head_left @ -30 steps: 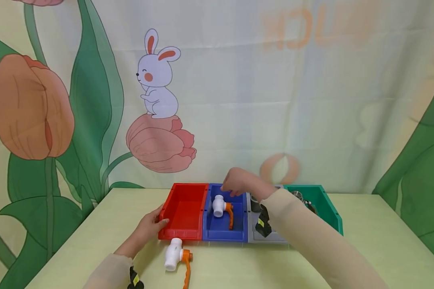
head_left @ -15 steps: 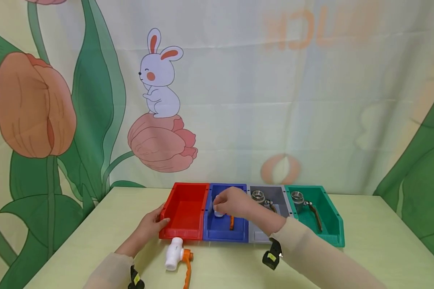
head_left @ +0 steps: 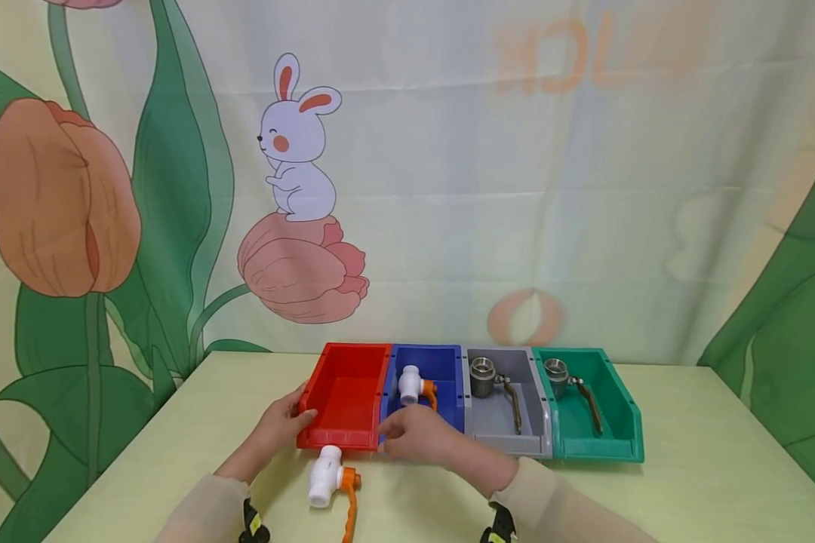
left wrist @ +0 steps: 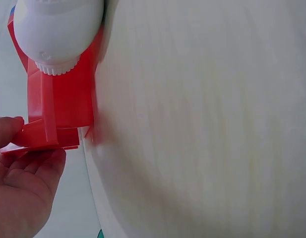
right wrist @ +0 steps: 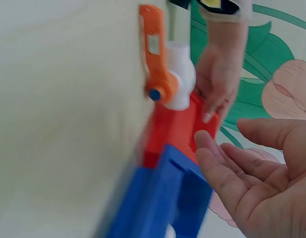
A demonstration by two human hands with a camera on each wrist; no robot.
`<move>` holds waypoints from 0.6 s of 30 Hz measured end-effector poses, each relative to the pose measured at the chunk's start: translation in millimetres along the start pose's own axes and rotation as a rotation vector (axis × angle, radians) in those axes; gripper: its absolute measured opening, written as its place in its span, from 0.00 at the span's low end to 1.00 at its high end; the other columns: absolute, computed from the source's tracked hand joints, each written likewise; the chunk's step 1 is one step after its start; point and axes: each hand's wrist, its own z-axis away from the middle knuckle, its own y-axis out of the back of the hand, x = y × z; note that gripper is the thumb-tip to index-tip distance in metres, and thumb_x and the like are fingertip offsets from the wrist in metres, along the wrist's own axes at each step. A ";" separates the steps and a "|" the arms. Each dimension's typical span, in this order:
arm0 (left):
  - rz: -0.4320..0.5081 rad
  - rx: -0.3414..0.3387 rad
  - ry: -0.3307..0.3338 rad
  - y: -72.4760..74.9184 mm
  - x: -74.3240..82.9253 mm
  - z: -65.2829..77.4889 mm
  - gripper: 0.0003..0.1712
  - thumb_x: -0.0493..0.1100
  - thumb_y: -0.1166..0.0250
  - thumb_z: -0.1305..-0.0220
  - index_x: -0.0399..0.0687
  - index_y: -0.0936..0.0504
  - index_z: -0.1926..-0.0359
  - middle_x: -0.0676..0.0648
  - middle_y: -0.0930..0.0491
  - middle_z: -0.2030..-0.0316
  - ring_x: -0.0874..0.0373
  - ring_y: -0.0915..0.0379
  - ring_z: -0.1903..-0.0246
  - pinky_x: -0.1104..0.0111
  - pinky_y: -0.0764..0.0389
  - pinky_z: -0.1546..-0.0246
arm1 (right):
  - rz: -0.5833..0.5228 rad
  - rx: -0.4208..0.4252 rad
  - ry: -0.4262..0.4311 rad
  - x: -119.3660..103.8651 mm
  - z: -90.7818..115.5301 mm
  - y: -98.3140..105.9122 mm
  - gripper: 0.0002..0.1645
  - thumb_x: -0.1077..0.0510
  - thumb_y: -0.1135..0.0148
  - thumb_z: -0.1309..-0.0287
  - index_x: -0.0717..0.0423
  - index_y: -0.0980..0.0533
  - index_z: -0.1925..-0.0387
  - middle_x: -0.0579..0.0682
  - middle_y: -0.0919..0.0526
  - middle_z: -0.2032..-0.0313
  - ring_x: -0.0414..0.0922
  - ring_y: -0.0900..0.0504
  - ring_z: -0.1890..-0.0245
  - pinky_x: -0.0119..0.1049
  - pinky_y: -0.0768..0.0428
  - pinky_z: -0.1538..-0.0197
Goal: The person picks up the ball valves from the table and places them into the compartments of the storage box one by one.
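Observation:
My left hand (head_left: 278,422) grips the left side wall of the red bin (head_left: 346,400); in the left wrist view the thumb is on one side of the wall and the fingers on the other. On the table before that bin lies a white plastic ball valve (head_left: 324,477) with an orange lever handle (right wrist: 155,49). My right hand (head_left: 421,436) hovers by the front of the blue bin (head_left: 448,362), holding nothing, its fingers relaxed and parted in the right wrist view. Inside the blue bin is a second white ball valve (head_left: 410,385), its lever partly hidden by this hand.
To the right, joined in the same row, are a grey bin (head_left: 478,422) and a green bin (head_left: 621,422). Each contains a metal ball valve with a long handle. A printed curtain (head_left: 448,188) hangs behind the pale table (head_left: 706,452).
My right hand has come from above the back of the blue bin, down and toward me to its front edge. The left hand keeps its grip; the valves appear unmoved.

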 end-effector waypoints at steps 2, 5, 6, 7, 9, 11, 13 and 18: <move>-0.001 0.000 0.000 -0.1 0.0 0.1 0.40 0.38 0.42 0.25 0.41 0.49 0.19 0.30 0.35 0.27 0.31 0.34 0.32 0.48 0.21 0.36 | -0.019 -0.019 -0.029 4.2 -2.1 -9.4 0.20 0.64 0.33 0.39 0.68 0.18 0.45 0.59 0.09 0.61 0.46 0.13 0.67 0.36 0.12 0.60; -0.005 0.000 -0.002 -0.3 0.1 -0.3 0.40 0.38 0.42 0.25 0.41 0.49 0.19 0.30 0.35 0.27 0.31 0.34 0.32 0.48 0.20 0.36 | -0.064 -0.043 -0.072 9.2 -5.6 -22.7 0.22 0.64 0.31 0.40 0.69 0.19 0.44 0.58 0.10 0.63 0.47 0.13 0.68 0.38 0.11 0.62; -0.007 0.000 -0.002 -0.3 0.4 -0.2 0.40 0.38 0.42 0.25 0.41 0.49 0.19 0.30 0.35 0.27 0.31 0.34 0.32 0.48 0.20 0.36 | -0.076 -0.050 -0.086 10.6 -6.7 -26.6 0.23 0.64 0.30 0.41 0.69 0.19 0.44 0.57 0.10 0.64 0.47 0.13 0.69 0.38 0.11 0.62; -0.006 -0.002 -0.001 -0.3 0.5 -0.3 0.40 0.38 0.42 0.25 0.41 0.49 0.19 0.30 0.35 0.27 0.31 0.34 0.32 0.48 0.20 0.36 | -0.086 -0.057 -0.098 11.9 -7.4 -30.4 0.24 0.64 0.30 0.41 0.69 0.20 0.44 0.56 0.10 0.64 0.47 0.13 0.69 0.38 0.12 0.63; -0.009 -0.002 -0.001 -0.1 0.7 -0.4 0.40 0.39 0.42 0.24 0.41 0.49 0.19 0.30 0.36 0.27 0.31 0.34 0.32 0.48 0.20 0.36 | -0.106 -0.065 -0.129 14.1 -9.4 -37.6 0.24 0.64 0.29 0.41 0.70 0.20 0.44 0.56 0.11 0.64 0.49 0.12 0.69 0.39 0.11 0.64; -0.008 -0.005 -0.002 0.3 1.0 -0.2 0.39 0.39 0.43 0.24 0.41 0.49 0.19 0.30 0.36 0.27 0.31 0.35 0.31 0.48 0.21 0.35 | -0.121 -0.072 -0.154 16.2 -11.4 -43.3 0.24 0.64 0.29 0.42 0.70 0.20 0.44 0.57 0.10 0.63 0.52 0.11 0.69 0.39 0.11 0.65; -0.009 -0.008 -0.006 0.6 1.5 0.3 0.39 0.39 0.43 0.24 0.41 0.49 0.19 0.30 0.36 0.27 0.31 0.35 0.31 0.48 0.21 0.35 | -0.136 -0.074 -0.173 18.2 -13.4 -48.1 0.24 0.63 0.29 0.42 0.70 0.20 0.45 0.59 0.10 0.61 0.55 0.10 0.68 0.40 0.11 0.66; -0.016 -0.007 -0.014 0.5 2.0 1.3 0.39 0.38 0.43 0.24 0.39 0.50 0.20 0.28 0.37 0.27 0.30 0.35 0.31 0.48 0.21 0.35 | -0.161 -0.071 -0.195 19.9 -20.3 -56.3 0.23 0.61 0.28 0.41 0.71 0.19 0.47 0.59 0.10 0.63 0.59 0.09 0.68 0.42 0.10 0.67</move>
